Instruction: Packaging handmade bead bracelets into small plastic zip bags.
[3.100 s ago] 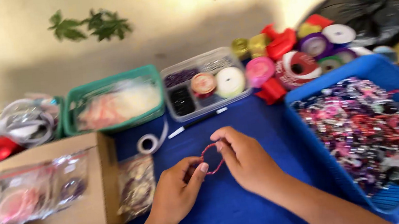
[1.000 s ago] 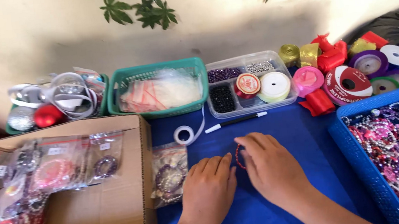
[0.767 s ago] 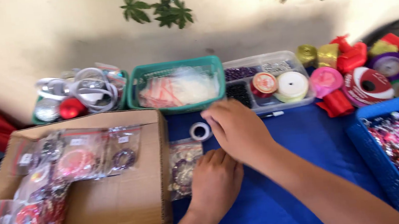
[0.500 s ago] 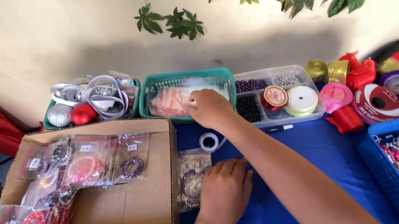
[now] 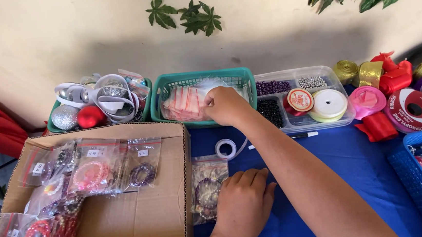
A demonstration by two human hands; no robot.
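The right hand (image 5: 226, 105) hides its fingertips among the clear bags (image 5: 186, 101); the blue tray (image 5: 413, 186) is cut off.

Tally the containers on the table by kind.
Green baskets: 2, the second at far left
Cardboard box: 1
Clear compartment box: 1
Blue basket: 1
Total: 5

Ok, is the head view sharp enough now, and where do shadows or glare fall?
Head view: sharp, no motion blur; soft daylight; broad shadow on the wall above the green basket; right hand over its clear bags, which glint slightly; edges bend a little.
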